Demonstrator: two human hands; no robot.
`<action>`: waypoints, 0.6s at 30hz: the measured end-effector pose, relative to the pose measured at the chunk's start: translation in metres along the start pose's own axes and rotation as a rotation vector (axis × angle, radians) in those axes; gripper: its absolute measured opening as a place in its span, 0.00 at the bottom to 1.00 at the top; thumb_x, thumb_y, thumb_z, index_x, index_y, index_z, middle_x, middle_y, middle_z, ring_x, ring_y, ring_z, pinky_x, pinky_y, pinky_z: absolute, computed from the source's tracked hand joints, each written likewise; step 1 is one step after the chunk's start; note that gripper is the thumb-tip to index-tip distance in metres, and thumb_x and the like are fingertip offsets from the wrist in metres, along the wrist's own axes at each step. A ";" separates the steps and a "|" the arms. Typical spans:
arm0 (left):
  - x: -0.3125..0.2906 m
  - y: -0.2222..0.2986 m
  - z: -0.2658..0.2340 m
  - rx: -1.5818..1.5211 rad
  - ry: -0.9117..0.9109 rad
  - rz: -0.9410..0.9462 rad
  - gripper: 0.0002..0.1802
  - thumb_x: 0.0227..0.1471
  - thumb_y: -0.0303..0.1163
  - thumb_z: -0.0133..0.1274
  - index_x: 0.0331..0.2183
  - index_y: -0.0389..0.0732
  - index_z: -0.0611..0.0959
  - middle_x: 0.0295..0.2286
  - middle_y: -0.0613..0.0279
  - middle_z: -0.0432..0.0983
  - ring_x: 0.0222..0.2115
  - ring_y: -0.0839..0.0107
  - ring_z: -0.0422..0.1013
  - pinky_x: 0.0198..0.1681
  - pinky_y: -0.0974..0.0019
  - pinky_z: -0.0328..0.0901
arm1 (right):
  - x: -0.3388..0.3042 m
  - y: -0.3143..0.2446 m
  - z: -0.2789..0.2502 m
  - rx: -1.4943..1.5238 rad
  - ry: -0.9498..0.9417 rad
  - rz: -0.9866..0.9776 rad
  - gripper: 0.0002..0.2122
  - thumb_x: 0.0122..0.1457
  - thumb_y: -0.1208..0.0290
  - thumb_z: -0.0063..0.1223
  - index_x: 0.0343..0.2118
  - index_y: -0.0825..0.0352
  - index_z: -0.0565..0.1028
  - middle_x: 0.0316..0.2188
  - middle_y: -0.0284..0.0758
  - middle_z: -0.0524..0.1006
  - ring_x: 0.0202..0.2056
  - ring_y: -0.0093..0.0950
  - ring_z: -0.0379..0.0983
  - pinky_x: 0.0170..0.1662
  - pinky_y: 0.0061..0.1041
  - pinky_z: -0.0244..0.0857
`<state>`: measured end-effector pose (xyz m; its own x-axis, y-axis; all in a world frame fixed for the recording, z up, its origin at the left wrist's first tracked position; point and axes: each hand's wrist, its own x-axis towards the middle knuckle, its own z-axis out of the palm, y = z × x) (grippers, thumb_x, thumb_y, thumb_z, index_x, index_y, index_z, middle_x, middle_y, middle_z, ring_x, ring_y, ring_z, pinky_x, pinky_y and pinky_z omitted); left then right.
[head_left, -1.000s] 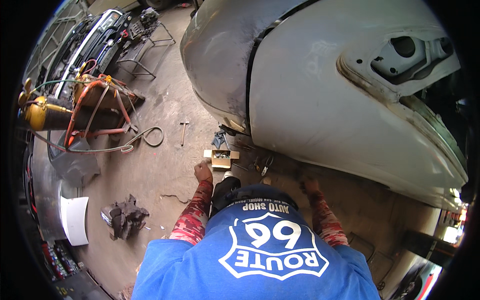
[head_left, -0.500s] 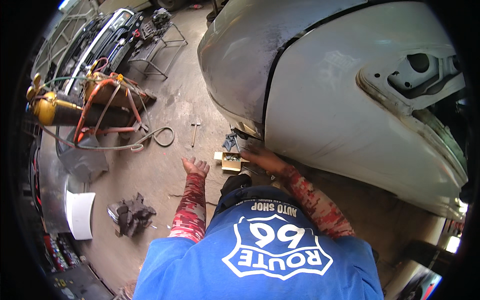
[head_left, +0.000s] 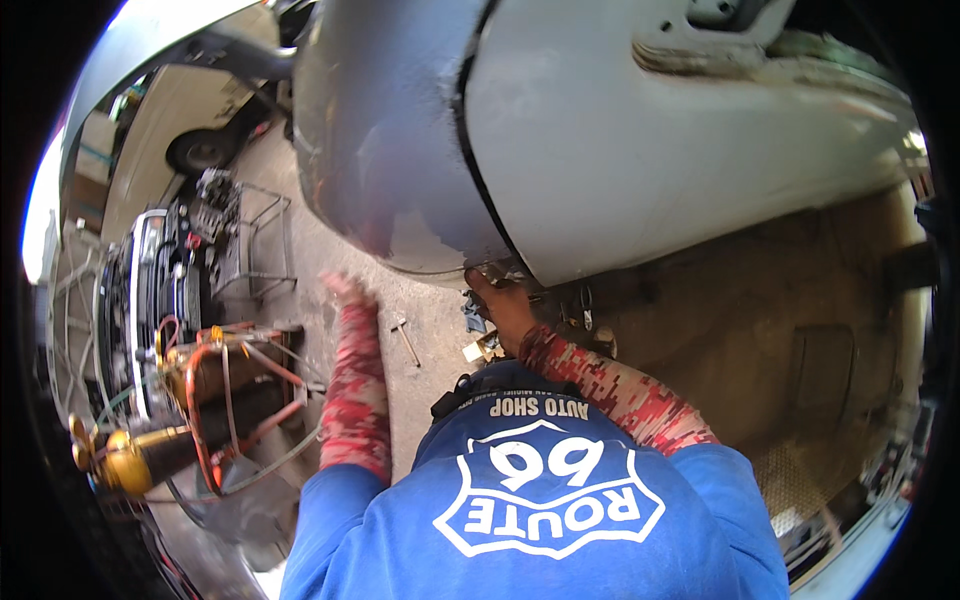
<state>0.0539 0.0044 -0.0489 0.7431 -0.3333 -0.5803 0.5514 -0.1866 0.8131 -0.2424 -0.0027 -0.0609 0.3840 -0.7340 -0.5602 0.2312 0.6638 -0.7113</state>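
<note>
My right hand [head_left: 500, 308] reaches forward to the lower edge of a grey and white car body panel [head_left: 620, 160], at the dark seam between two panels. Its fingers are tucked under the edge, so I cannot tell if they hold anything. My left hand [head_left: 345, 290] is blurred, stretched out over the concrete floor to the left with fingers apart and nothing in it. A small hammer [head_left: 405, 338] lies on the floor between my hands. A small tan box [head_left: 478, 350] sits just below my right hand. Red patterned sleeves cover both forearms.
A red metal cart frame [head_left: 235, 385] with a yellow gas cylinder [head_left: 130, 462] and hoses stands at the left. Behind it are engine parts [head_left: 165, 290], a wire stand [head_left: 255, 240] and a white vehicle [head_left: 200, 110]. Dirt ground lies under the car at the right.
My right hand moved from the floor up to the panel's lower edge at the seam. My left hand left the tan box and swung out to the left. The view shifted closer to the car.
</note>
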 end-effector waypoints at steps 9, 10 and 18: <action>-0.061 -0.021 0.081 -0.519 -0.522 0.298 0.24 0.60 0.40 0.53 0.53 0.38 0.73 0.45 0.57 0.76 0.41 0.60 0.75 0.44 0.57 0.73 | -0.016 -0.014 0.013 0.072 0.011 -0.156 0.22 0.59 0.59 0.64 0.49 0.71 0.73 0.44 0.33 0.75 0.45 0.24 0.69 0.52 0.27 0.63; -0.060 -0.019 0.079 -0.497 -0.512 0.291 0.24 0.60 0.40 0.53 0.53 0.38 0.73 0.44 0.57 0.76 0.41 0.60 0.75 0.44 0.57 0.73 | -0.017 -0.015 0.017 0.086 -0.029 -0.164 0.23 0.59 0.59 0.64 0.50 0.71 0.72 0.45 0.34 0.75 0.47 0.25 0.69 0.54 0.27 0.62; -0.031 -0.027 0.068 -0.028 -0.560 0.383 0.39 0.57 0.59 0.49 0.60 0.45 0.64 0.59 0.57 0.62 0.57 0.56 0.61 0.56 0.42 0.62 | -0.009 0.000 0.042 0.129 0.176 -0.404 0.23 0.56 0.59 0.66 0.48 0.69 0.73 0.45 0.35 0.77 0.47 0.27 0.71 0.54 0.27 0.63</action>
<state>-0.0094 -0.0430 -0.0497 0.5832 -0.8010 -0.1349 0.3037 0.0610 0.9508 -0.2085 0.0102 -0.0384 0.0854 -0.9435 -0.3202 0.4447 0.3237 -0.8351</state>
